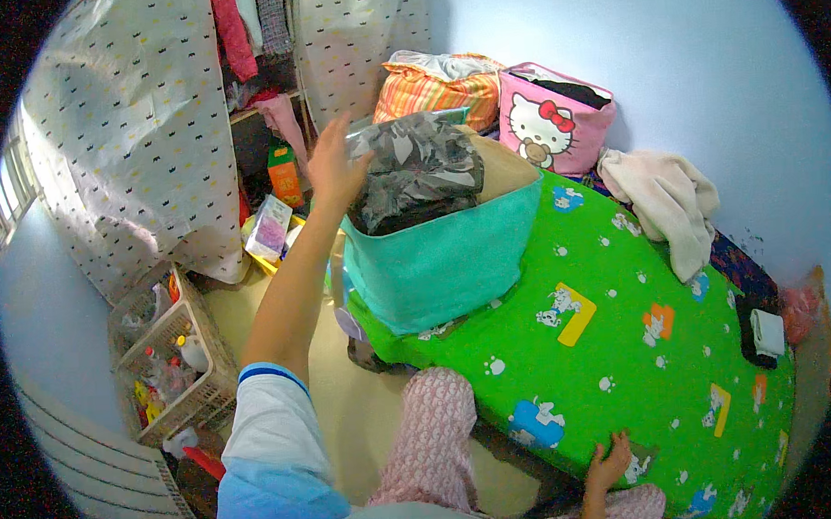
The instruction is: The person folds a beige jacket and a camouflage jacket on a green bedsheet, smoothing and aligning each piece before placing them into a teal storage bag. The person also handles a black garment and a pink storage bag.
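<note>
A teal fabric storage bin [450,265] stands on the near left part of a bed with a green cartoon-print sheet [597,286]. Dark clothing in a clear plastic bag [422,162] fills much of it, beside a beige item [498,162]. My left hand [335,169] is raised at the bin's left side, fingers apart, thumb towards the plastic bag. Whether the thumb touches the bag is hard to tell. Low on the right, my right hand [608,460] is empty with spread fingers, over or on the sheet near the bed's edge.
Behind the bin sit an orange striped bag [436,91] and a pink Hello Kitty bin [556,124]. A cream cloth [663,200] lies by the wall. Plastic crates [173,353] with bottles stand on the floor at left, below a printed curtain [132,133].
</note>
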`<move>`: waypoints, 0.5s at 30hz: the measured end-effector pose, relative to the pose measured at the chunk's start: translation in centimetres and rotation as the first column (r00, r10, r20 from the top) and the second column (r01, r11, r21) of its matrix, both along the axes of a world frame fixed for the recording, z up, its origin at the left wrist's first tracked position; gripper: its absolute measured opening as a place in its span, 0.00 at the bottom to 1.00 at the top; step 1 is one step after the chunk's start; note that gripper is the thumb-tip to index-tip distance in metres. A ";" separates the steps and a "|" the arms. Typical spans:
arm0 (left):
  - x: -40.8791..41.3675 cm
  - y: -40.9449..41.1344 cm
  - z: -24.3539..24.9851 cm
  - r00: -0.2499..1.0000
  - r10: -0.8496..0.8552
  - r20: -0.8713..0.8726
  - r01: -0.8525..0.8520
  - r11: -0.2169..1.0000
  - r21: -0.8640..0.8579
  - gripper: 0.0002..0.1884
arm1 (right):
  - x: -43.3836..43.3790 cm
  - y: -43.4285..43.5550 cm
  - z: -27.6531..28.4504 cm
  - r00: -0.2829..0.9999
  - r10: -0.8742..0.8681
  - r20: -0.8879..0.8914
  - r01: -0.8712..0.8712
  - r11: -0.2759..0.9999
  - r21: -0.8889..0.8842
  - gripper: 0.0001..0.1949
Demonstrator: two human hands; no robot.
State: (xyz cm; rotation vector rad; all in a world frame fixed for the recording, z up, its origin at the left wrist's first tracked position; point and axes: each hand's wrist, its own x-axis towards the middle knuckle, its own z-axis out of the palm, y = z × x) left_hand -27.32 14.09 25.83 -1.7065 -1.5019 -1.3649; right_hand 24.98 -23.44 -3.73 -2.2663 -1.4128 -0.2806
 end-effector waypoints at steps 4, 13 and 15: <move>4.9 2.0 3.8 0.979 -0.041 -0.198 0.035 0.999 -0.034 0.36 | 0.4 0.6 -0.7 1.000 0.010 -0.009 -0.010 1.000 -0.009 0.17; 8.3 8.1 -4.1 0.913 0.008 -0.407 -0.264 0.773 -0.577 0.44 | 0.0 0.4 -1.4 1.000 -0.024 0.019 0.023 1.000 0.014 0.16; 8.5 7.9 -2.3 0.915 -0.040 -0.402 -0.243 0.740 -0.627 0.44 | -0.5 1.0 -0.6 0.996 -0.092 -0.018 0.091 0.995 -0.037 0.18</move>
